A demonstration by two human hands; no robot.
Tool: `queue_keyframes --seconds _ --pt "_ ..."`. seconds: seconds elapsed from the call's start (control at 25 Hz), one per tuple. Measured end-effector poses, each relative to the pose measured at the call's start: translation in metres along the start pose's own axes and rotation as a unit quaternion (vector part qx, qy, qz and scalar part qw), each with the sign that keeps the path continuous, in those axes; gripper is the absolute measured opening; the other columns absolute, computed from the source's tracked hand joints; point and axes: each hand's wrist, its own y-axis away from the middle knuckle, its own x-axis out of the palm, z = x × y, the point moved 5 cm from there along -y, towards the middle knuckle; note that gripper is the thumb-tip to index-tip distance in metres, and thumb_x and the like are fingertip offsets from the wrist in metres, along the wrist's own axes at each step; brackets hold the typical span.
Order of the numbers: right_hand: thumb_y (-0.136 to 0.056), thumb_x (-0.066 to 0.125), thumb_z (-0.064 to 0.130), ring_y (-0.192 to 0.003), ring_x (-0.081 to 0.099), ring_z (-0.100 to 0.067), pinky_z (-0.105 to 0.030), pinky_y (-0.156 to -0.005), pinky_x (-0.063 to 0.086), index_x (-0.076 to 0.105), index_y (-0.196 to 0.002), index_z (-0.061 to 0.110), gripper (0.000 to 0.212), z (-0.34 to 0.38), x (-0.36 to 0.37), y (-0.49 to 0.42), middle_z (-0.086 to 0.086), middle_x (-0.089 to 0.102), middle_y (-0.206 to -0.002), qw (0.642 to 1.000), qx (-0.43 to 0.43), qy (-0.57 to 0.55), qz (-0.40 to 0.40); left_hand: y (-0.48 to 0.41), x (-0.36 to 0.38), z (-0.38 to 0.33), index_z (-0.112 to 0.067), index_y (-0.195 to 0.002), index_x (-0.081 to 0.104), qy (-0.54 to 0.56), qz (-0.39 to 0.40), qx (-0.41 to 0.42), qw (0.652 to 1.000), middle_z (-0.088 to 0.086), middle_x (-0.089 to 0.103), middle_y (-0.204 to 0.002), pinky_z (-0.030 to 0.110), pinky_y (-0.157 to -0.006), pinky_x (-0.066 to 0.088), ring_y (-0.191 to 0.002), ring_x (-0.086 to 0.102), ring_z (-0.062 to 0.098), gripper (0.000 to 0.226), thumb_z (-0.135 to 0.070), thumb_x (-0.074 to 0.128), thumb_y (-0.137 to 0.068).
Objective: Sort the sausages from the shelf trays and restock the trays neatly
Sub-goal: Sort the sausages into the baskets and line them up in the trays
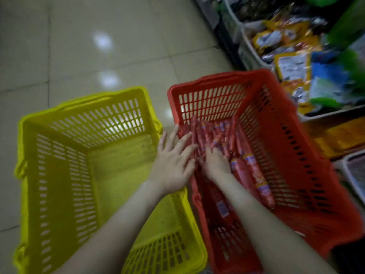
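Head view shows your left hand (173,163) at mid-frame, fingers straight and spread. Its palm hangs over the left rim of the red basket (296,155) and its fingertips lie flat on the near edge of the sausages (209,135), holding nothing. Your right hand (216,164) is just beside it, to the right and deeper inside the basket, with its fingers bent down into the pile. Blur hides whether they have closed round a sausage, so I cannot tell its grasp.

The thin sausages are heaped against the far wall of the red basket, directly above both hands in the frame. Their long axes run mostly up the frame, in line with your fingers. Two thicker sausages (249,175) lie to the right of your right wrist, slanting toward the lower right along the basket's length.

The right hand is the nearer to both kinds, so it looks the better placed to lift a sausage out. A grip across the axis should serve better than one along it.

The yellow basket (59,175) stands just left of the red one on the tiled floor (98,56). No sausage shows in it. The shelf trays (249,48), full of blurred packets, sit in the upper right of the frame, well apart from your hands.
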Motion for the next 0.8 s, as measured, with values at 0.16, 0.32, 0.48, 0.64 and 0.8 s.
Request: queue_keyframes --seconds 0.16,0.32,0.48,0.64,0.8 --pt "-0.088 0.057 0.019 -0.119 0.047 -0.042 -0.045 -0.099 0.037 0.027 -0.145 0.008 0.065 0.015 0.02 -0.022 -0.029 0.046 -0.128 0.983 -0.003 -0.174 -0.055 0.004 0.003 0.003 -0.017 -0.107 0.069 0.021 -0.01 -0.003 1.0 0.007 0.056 -0.135 0.053 -0.112 0.017 -0.14 0.03 0.037 0.04 -0.037 0.041 -0.086" --pt "-0.082 0.067 0.031 -0.135 0.03 -0.035 -0.044 -0.109 0.024 0.029 -0.144 0.009 0.075 -0.006 0.009 -0.045 -0.02 0.035 -0.144 0.984 0.081 -0.122 -0.101 0.004 0.005 0.004 -0.017 -0.104 0.069 0.015 -0.015 -0.007 1.0 0.005 0.058 -0.132 0.052 -0.114 0.016 -0.141 0.028 0.037 0.039 -0.037 0.04 -0.087" --pt "-0.076 0.071 0.052 -0.143 0.011 -0.033 -0.045 -0.116 0.013 0.012 -0.151 0.014 0.102 -0.018 0.015 -0.06 -0.018 0.016 -0.154 0.986 0.129 -0.104 0.034 0.004 0.005 0.005 -0.017 -0.104 0.069 0.025 -0.01 -0.015 1.0 0.004 0.059 -0.131 0.054 -0.114 0.015 -0.141 0.026 0.037 0.04 -0.037 0.039 -0.088" --pt "-0.067 0.079 0.051 -0.142 0.016 -0.035 -0.043 -0.115 0.02 0.018 -0.147 0.006 0.11 -0.017 0.014 -0.063 -0.021 0.02 -0.151 0.986 0.145 -0.075 0.03 0.005 0.005 0.004 -0.018 -0.104 0.069 0.026 -0.022 -0.011 0.999 0.003 0.06 -0.129 0.054 -0.114 0.015 -0.142 0.026 0.037 0.039 -0.037 0.039 -0.089" --pt "-0.07 0.081 0.038 -0.138 0.027 -0.034 -0.044 -0.111 0.031 0.023 -0.143 0.004 0.099 -0.014 0.017 -0.063 -0.018 0.023 -0.148 0.974 0.189 -0.121 0.022 0.005 0.004 0.005 -0.018 -0.104 0.069 0.031 -0.02 -0.016 0.999 0.001 0.059 -0.13 0.053 -0.114 0.014 -0.142 0.025 0.035 0.04 -0.037 0.038 -0.089"
